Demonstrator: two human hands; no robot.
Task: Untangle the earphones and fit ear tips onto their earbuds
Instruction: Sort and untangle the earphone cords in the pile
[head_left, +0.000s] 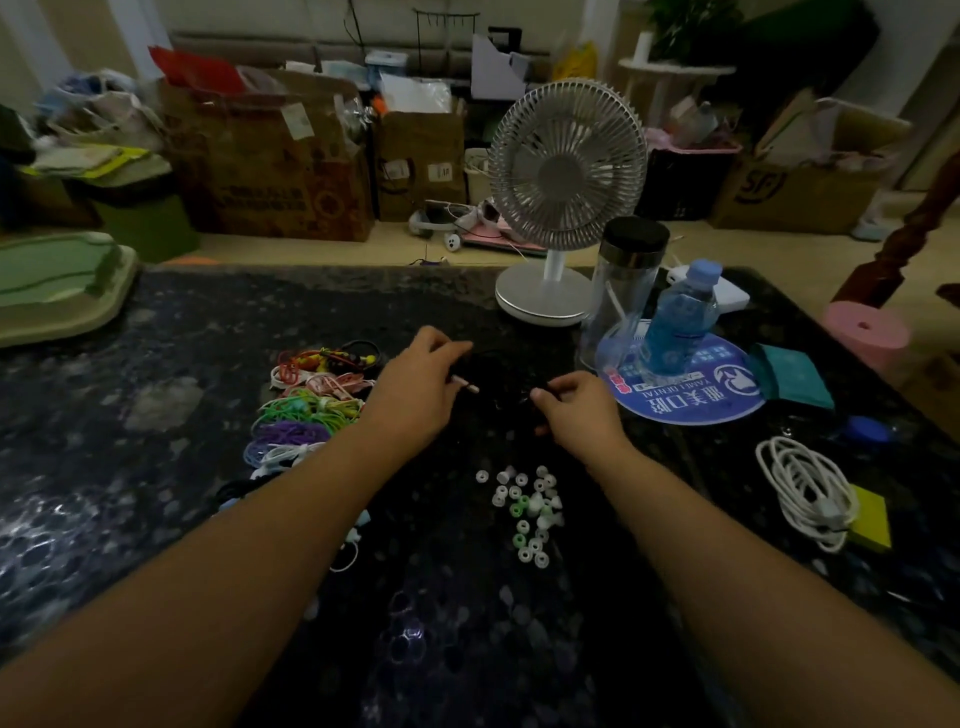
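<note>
Over the dark speckled stone tabletop (156, 519), the left hand (415, 384) curls its fingers and pinches a thin black earphone cable, a small pale metallic plug (466, 385) jutting out beneath its thumb and pointing right and slightly toward the person. The right hand (576, 405) is likewise curled, pinching the same black earphone cable (498, 364), whose dark strand is barely readable against the stone; it seems to run left to right between the two hands. A scatter of small white and green silicone ear tips (527, 512) lies just nearer than the hands, between the forearms. A heap of coloured tangled earphones (306, 410) sits beside the left wrist. A coiled white cable (802, 488) lies well to the right, near the table edge. Bare tabletop stretches far left and close to the person.
</note>
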